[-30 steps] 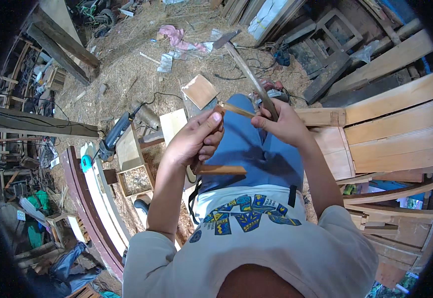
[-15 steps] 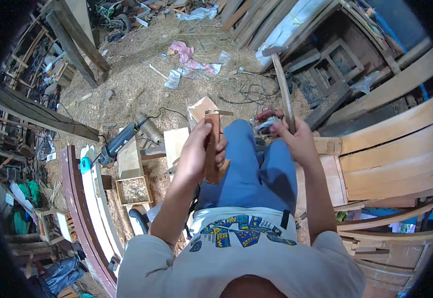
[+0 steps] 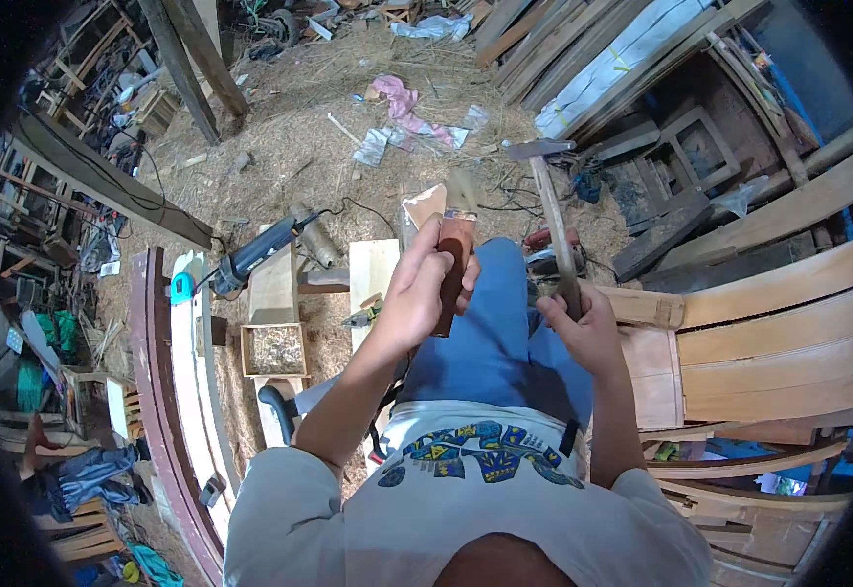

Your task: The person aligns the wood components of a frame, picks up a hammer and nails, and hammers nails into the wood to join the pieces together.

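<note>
My left hand [image 3: 421, 293] is closed round a reddish-brown wooden block [image 3: 457, 256], held tilted above my left thigh. A small pale blur [image 3: 463, 193] shows at the block's far end; I cannot make out what it is. The fingers of my right hand [image 3: 588, 328] wrap the lower handle of a hammer [image 3: 552, 201], whose metal head [image 3: 541, 149] points away from me, raised to the right of the block. Just beyond my left hand, a light wooden piece [image 3: 425, 203] is partly hidden. A red and grey tool [image 3: 550, 245] lies behind the hammer handle.
At left, a corded power tool [image 3: 250, 256] lies near a small wooden box of shavings [image 3: 277, 349]. A teal tape measure [image 3: 182, 287] sits on a pale board [image 3: 190, 382]. A curved wooden panel [image 3: 779, 362] stands at right. Shavings and pink cloth [image 3: 402, 106] cover the floor ahead.
My view has shifted, so most of the scene sits further right and lower. The block has turned in my left hand and shows a broader face. The hammer stays in my right hand.
</note>
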